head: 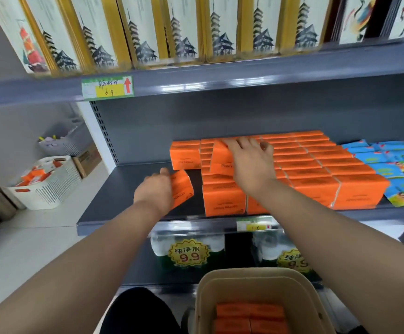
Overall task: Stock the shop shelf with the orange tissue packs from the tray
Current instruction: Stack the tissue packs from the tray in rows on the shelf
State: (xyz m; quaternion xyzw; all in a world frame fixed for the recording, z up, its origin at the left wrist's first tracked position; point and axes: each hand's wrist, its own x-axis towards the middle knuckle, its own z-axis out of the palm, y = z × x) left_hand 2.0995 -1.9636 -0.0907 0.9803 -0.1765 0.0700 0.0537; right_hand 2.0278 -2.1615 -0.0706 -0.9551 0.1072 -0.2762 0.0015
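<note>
Left hand [155,191] grips an orange tissue pack [182,188] by its near end, fingers curled round it, low over the bare left part of the grey shelf [123,189]. Right hand [251,160] lies on a tilted pack [221,157] atop the orange stack [316,169], fingers spread over it; thumb grip, cannot tell. More packs wait in the beige tray [261,276] below.

Step in hand, likely: seat both packs. Level the tilted pack first, press it flush with its row. Then slide the left one against the front pack [223,201], label facing out, edges lined up. Keep clear of the blue packs [393,165] on the right. Don't nudge the loose rear pack [185,155].
</note>
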